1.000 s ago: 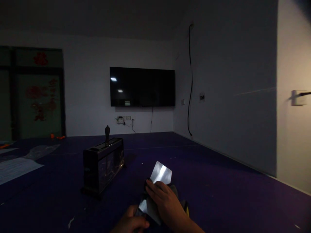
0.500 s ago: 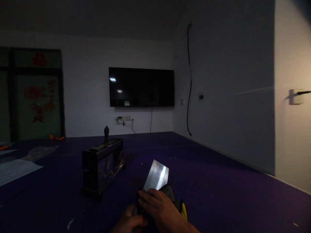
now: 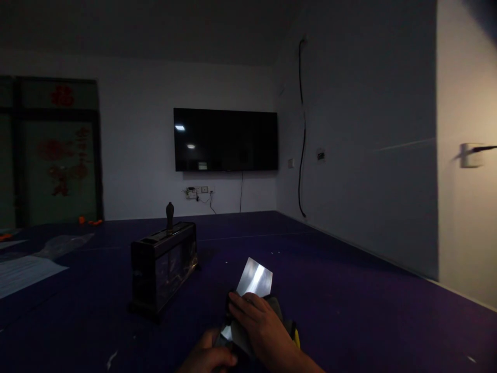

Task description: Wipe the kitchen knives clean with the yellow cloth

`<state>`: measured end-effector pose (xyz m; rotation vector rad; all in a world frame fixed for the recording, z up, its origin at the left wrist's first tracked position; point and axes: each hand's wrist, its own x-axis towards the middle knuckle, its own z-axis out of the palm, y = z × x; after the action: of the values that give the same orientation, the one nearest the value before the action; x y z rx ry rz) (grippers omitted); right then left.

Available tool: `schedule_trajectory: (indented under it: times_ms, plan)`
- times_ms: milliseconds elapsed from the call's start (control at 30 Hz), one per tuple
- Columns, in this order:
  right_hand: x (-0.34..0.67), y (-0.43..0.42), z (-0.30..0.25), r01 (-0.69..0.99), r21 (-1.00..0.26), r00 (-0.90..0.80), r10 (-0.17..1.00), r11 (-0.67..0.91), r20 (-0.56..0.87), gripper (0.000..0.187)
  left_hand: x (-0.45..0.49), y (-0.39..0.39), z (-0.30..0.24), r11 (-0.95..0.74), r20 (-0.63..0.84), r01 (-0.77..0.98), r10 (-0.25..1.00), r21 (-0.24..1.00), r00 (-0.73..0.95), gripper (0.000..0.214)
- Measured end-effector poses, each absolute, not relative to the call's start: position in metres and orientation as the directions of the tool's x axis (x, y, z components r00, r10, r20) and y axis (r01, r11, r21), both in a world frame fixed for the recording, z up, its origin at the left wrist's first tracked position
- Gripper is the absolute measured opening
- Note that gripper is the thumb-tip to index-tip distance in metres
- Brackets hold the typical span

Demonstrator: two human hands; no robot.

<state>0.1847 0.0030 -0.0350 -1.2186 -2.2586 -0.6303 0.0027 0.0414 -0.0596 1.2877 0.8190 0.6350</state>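
A shiny, broad-bladed kitchen knife point(image 3: 254, 277) points away from me at the lower middle. My left hand point(image 3: 212, 355) is closed around its near end, where the handle is mostly hidden by the fingers. Laid over the middle of the blade, my right hand point(image 3: 262, 326) presses a dark grey, cloth-like piece point(image 3: 275, 306) with a yellow edge; how it is folded is hidden. Bare metal shows on both sides of the right hand. Left of the hands stands a dark knife block point(image 3: 166, 269) with clear side panels and one dark handle point(image 3: 170, 215) sticking up.
The purple surface point(image 3: 349, 300) spreads all around, with small white scraps on it. Printed paper point(image 3: 27, 274) and clear plastic film point(image 3: 66, 244) lie at left, with orange bits point(image 3: 93, 222) farther back. A television point(image 3: 227, 140) hangs on the far wall.
The knife has shifted slightly up and to the right. My right hand with the grey piece has slid a little farther from my left hand, baring metal near the handle.
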Motion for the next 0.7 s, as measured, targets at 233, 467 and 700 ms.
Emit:
schedule_trajectory:
  times_ms: [233,467,700]
  plan:
    - [0.192,0.01,-0.037,0.908,0.151,-0.384,0.634,0.39,0.671,0.06,0.012,0.052,-0.066,0.187,-0.229,0.132,0.782,0.973,0.58,0.033]
    - [0.203,0.018,-0.041,0.962,0.124,-0.257,0.64,0.245,0.724,0.06,0.005,0.048,-0.057,0.154,-0.211,0.145,0.728,0.977,0.652,0.034]
    - [0.215,0.023,-0.036,0.986,0.065,-0.152,0.665,0.154,0.731,0.062,0.005,0.043,-0.052,0.128,-0.203,0.161,0.733,0.979,0.649,0.03]
